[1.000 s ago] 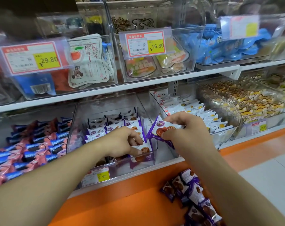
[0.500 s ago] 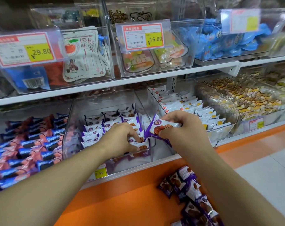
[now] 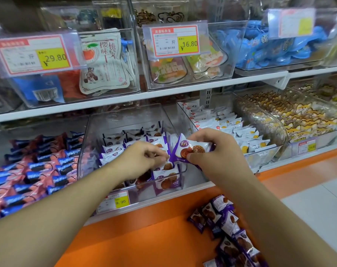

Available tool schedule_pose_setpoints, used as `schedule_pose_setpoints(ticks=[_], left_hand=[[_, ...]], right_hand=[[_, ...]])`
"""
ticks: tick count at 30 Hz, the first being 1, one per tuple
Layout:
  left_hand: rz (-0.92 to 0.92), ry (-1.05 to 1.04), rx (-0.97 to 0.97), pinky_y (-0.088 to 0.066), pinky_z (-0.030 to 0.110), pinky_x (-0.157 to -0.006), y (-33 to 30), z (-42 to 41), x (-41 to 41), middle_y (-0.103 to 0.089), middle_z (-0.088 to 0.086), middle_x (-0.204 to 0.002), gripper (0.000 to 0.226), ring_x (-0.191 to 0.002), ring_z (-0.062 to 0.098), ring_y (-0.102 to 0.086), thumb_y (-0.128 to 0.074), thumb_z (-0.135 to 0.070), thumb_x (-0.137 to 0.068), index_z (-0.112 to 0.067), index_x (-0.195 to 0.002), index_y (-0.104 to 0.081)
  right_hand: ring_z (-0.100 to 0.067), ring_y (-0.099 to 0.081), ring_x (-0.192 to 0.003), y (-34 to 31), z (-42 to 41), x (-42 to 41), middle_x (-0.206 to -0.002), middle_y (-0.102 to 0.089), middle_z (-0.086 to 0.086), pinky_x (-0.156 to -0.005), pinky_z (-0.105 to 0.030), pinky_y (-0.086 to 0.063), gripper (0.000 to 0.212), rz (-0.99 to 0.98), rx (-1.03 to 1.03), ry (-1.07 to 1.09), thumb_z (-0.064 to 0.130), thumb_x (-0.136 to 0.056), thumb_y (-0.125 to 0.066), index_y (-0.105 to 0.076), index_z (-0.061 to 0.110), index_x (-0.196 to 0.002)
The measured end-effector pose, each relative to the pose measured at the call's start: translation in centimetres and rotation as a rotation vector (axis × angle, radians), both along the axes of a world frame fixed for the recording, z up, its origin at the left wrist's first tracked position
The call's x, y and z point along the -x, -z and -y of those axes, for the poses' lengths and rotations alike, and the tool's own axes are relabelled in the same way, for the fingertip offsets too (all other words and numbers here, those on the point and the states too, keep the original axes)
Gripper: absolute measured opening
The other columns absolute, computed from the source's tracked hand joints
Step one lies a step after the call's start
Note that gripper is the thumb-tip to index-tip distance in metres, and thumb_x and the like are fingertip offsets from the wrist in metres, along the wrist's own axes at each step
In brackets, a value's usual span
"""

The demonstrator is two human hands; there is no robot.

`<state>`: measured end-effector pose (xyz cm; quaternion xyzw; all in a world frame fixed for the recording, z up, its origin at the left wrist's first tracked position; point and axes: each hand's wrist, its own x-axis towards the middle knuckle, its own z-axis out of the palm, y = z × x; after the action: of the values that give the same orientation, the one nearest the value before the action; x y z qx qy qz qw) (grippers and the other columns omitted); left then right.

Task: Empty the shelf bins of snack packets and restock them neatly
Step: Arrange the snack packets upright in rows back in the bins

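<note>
The right hand (image 3: 217,151) pinches a purple packet (image 3: 190,149) at the clear bin's (image 3: 125,120) three o'clock rim, seemingly ready to slot in, while the left hand (image 3: 142,158), fingers curled on the packet row (image 3: 125,149), apparently steadies it.

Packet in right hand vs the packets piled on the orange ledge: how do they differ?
The packet in the right hand is held up over the clear bin, pinched by the right hand; the ledge pile lies loose and jumbled on the orange ledge. The held one shows a mostly white face; the pile looks darker purple. Both show round cookies.
</note>
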<state>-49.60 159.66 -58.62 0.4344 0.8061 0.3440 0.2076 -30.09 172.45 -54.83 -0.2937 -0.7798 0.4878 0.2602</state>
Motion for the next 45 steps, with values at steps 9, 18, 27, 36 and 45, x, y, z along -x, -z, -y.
schedule_pose_setpoints(ticks=[9,18,27,36,45], left_hand=[[0.249,0.047,-0.191,-0.057,0.039,-0.099,-4.3,2.2,-2.2,-0.079,-0.005,-0.106,0.026,-0.100,0.014,-0.074,-0.082,-0.025,-0.087,-0.036,-0.111,-0.078],[0.118,-0.087,-0.051,-0.040,0.026,-0.061,-0.9,1.8,-1.5,-0.066,0.000,-0.066,0.018,-0.056,0.012,-0.051,-0.090,-0.028,-0.080,-0.031,-0.094,-0.080],[0.064,0.044,0.105,-0.054,0.026,-0.089,0.1,1.4,0.0,-0.075,-0.024,-0.096,0.009,-0.089,-0.006,-0.068,-0.076,-0.045,-0.090,-0.040,-0.095,-0.083],[-0.032,0.061,0.187,-0.062,0.041,-0.081,0.1,0.3,0.4,-0.073,-0.026,-0.091,0.010,-0.089,0.012,-0.071,-0.085,-0.039,-0.084,-0.047,-0.088,-0.081],[-0.046,0.147,0.136,-0.048,0.009,-0.067,-0.3,1.0,0.7,-0.074,-0.026,-0.086,0.016,-0.079,-0.009,-0.065,-0.084,-0.030,-0.086,-0.043,-0.096,-0.082]], right_hand=[[0.006,-0.062,-0.078,0.2,1.9,1.1,-0.100,-0.062,0.022,-0.062,-0.009,-0.051,0.043,0.049,-0.081,-0.155,0.019,-0.089,-0.083,-0.070,0.048,-0.117],[-0.013,-0.055,-0.128,0.1,2.1,1.2,-0.135,-0.058,0.013,-0.106,-0.036,-0.051,0.055,0.170,-0.240,-0.086,0.011,-0.098,-0.068,-0.056,0.038,-0.144],[-0.004,-0.054,-0.110,0.8,1.6,1.7,-0.128,-0.060,0.011,-0.094,-0.030,-0.052,0.046,0.172,-0.254,-0.066,0.015,-0.098,-0.068,-0.062,0.034,-0.140],[-0.002,-0.054,-0.104,1.1,1.5,1.9,-0.117,-0.052,0.017,-0.076,-0.013,-0.044,0.041,0.163,-0.261,-0.062,0.012,-0.098,-0.067,-0.064,0.033,-0.132],[0.006,-0.053,-0.091,1.2,1.3,1.9,-0.115,-0.052,0.017,-0.069,-0.011,-0.044,0.039,0.163,-0.226,-0.061,0.010,-0.097,-0.067,-0.066,0.034,-0.128]])
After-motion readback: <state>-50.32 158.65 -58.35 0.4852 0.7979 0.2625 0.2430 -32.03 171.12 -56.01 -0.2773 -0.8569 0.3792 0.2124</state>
